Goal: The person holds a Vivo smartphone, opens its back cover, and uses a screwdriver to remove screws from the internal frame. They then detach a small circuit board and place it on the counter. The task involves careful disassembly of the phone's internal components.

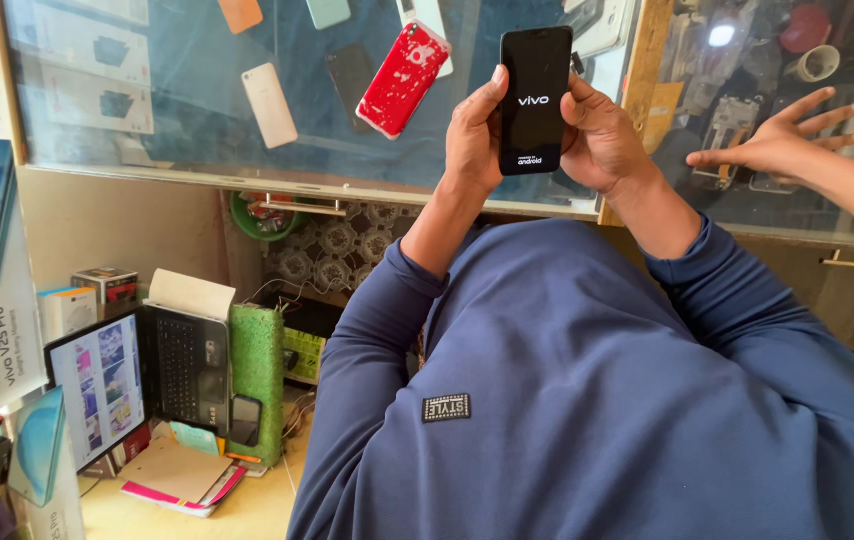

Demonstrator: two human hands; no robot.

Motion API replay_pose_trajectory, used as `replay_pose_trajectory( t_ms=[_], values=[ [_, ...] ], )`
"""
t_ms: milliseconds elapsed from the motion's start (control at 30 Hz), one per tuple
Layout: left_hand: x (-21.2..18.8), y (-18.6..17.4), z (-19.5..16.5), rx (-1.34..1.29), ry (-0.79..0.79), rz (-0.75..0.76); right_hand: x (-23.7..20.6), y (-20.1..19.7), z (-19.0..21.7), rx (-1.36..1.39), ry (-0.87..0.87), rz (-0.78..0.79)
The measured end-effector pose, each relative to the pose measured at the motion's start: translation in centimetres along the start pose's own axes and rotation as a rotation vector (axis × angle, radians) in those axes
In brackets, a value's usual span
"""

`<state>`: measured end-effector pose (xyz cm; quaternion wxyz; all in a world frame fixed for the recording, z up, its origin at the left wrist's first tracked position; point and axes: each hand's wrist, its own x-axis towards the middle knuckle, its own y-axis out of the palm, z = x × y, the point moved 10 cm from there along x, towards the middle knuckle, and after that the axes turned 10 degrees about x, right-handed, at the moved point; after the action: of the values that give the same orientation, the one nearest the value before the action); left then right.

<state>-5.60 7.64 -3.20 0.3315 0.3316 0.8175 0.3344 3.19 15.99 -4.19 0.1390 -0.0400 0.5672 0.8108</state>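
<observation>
Fingers of both hands wrap the edges of a black smartphone [536,98], the left hand [475,135] and right hand [599,135] clamped on its sides, holding it upright above the glass counter [177,110]. Its screen shows a white start-up logo on black, so it seems powered on but not yet loaded. A red phone [403,78] lies just left under the glass; another person's hand [777,145] rests spread to the right.
</observation>
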Motion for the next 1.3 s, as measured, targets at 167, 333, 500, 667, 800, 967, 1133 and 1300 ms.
replay_pose_trajectory(
  t_ms=[167,333,500,667,800,967,1133,1300],
  values=[
    [-0.2,0.1,-0.9,0.008,-0.009,-0.006,0.4,2.4,-0.5,0.011,0.015,0.037],
    [-0.4,-0.2,-1.7,0.011,-0.028,0.008,0.7,2.6,-1.2,0.021,0.005,0.013],
    [-0.6,-0.3,-2.7,0.000,-0.050,0.030,1.2,2.5,-2.2,0.032,-0.007,-0.016],
    [-0.7,-0.9,-3.9,0.015,-0.090,0.017,1.8,3.2,-3.2,0.017,-0.049,-0.026],
    [-0.8,-1.4,-4.8,0.016,-0.099,0.045,2.1,3.8,-4.2,0.025,-0.095,-0.040],
    [-1.0,-2.1,-5.5,0.037,-0.151,0.058,2.3,4.7,-5.4,0.042,-0.135,-0.030],
    [-1.3,-2.4,-6.1,0.036,-0.159,0.092,2.4,4.4,-6.5,0.062,-0.161,-0.055],
    [-0.9,-3.0,-6.0,0.055,-0.146,0.035,2.7,3.5,-6.2,0.056,-0.171,-0.071]
  ],
)
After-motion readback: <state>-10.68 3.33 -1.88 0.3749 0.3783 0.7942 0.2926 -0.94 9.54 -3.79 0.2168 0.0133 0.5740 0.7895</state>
